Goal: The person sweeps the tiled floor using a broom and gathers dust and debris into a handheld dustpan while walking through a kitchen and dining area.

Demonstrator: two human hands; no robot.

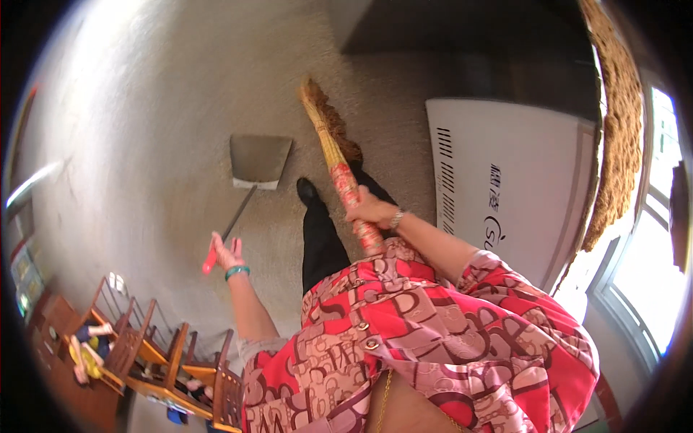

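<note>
My right hand grips the red patterned wrap on the handle of a straw broom. The broom slants away from my waist, and its brown bristles are by the concrete floor near my right leg. In my left hand is the red grip end of a long-handled dustpan's grey handle, with some fingers spread. The dustpan's metal pan lies on the floor to the left of the broom, a short gap apart from it. A black shoe stands just beyond the pan's near right corner.
A white appliance, seemingly a chest freezer, bears writing at the right. A rough brown mat-like covering lies along its top. Wooden chairs line the lower left, with cloth-like items on them. Concrete floor stretches ahead and left.
</note>
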